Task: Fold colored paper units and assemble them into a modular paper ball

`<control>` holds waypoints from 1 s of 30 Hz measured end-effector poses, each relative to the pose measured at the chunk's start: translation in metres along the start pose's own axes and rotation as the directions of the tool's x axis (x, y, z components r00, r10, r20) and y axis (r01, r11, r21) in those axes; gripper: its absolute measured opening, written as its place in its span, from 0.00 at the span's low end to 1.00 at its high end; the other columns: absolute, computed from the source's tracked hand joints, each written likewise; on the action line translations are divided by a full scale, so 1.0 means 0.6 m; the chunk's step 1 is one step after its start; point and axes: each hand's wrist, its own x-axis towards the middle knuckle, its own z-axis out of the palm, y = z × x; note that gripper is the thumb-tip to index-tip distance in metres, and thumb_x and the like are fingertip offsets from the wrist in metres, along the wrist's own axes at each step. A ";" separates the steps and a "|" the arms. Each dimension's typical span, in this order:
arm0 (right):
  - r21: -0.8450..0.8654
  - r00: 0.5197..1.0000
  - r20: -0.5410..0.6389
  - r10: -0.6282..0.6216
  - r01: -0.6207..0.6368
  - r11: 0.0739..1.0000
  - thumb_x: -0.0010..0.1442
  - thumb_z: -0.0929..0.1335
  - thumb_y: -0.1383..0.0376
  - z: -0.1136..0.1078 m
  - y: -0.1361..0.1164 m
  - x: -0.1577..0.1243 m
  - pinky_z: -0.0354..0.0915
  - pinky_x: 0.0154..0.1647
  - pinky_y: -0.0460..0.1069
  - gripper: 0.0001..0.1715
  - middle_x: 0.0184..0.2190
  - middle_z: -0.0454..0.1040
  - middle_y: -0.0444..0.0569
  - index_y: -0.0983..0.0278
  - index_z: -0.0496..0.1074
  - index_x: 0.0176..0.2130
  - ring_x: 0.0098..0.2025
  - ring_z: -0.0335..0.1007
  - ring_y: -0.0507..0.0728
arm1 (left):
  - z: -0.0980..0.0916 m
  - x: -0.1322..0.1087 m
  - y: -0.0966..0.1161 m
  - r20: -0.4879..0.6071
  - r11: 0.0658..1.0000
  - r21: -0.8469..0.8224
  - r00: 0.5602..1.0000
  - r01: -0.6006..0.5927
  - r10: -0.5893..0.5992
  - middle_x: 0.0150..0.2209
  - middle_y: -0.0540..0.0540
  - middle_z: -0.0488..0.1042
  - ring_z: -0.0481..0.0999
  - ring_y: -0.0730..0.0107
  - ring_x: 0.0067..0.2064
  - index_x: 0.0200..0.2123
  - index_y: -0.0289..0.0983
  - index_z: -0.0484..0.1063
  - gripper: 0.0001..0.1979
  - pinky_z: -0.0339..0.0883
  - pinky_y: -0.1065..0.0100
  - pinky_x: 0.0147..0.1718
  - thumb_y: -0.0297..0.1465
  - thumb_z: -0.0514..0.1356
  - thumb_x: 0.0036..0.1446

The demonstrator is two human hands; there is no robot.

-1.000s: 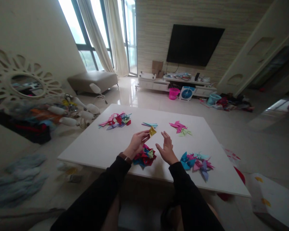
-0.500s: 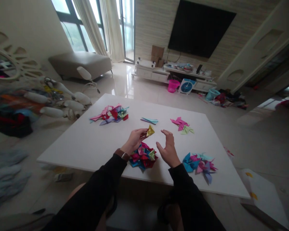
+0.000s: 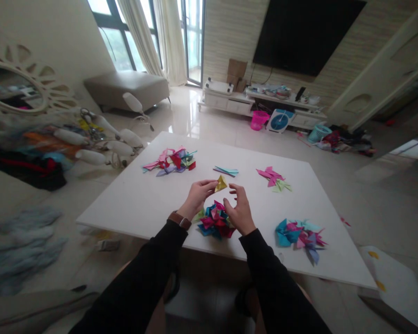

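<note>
Holding the gold, pyramid-shaped folded-paper piece [image 3: 221, 183] at its fingertips, the left hand [image 3: 197, 195] supported it above the middle of the white, flat-topped counter [image 3: 135, 206]. The right hand [image 3: 241, 211] held nothing visible; its thumb and fingers were curved and moderately parted. Compared with half a second earlier, the right fingertips had closed in on the piece, without visible contact, placing it within reach of both hands. The multicoloured heap of folded paper [image 3: 216, 220] lay by the near edge; slim blue-and-purple paper strips [image 3: 226, 171] lay toward the far edge.
</note>
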 end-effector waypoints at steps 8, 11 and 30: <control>-0.073 1.000 -0.022 0.021 -0.023 0.997 0.60 0.67 0.66 -0.052 0.027 -0.024 0.70 0.48 0.58 0.25 0.53 0.70 0.54 0.60 0.65 0.56 0.48 0.71 0.61 | 0.021 -0.002 -0.017 0.025 0.999 0.044 1.000 -0.002 0.001 0.36 0.39 0.82 0.81 0.62 0.41 0.33 0.31 0.81 0.19 0.70 0.57 0.52 0.32 0.78 0.37; -0.077 0.998 -0.039 0.042 -0.044 0.996 0.60 0.67 0.66 -0.072 0.030 -0.023 0.70 0.47 0.58 0.24 0.53 0.70 0.55 0.60 0.66 0.56 0.48 0.72 0.61 | 0.033 0.001 -0.027 0.047 0.997 0.071 0.999 0.006 -0.010 0.36 0.39 0.82 0.82 0.61 0.41 0.34 0.31 0.81 0.18 0.70 0.55 0.53 0.31 0.78 0.38; -0.044 0.989 -0.144 0.047 -0.054 0.998 0.60 0.66 0.67 -0.093 0.012 -0.010 0.70 0.41 0.54 0.17 0.47 0.71 0.52 0.60 0.70 0.49 0.47 0.70 0.60 | 0.081 0.009 -0.072 0.142 0.990 0.138 0.990 0.003 -0.023 0.37 0.38 0.82 0.81 0.60 0.40 0.35 0.31 0.81 0.16 0.72 0.53 0.50 0.32 0.75 0.42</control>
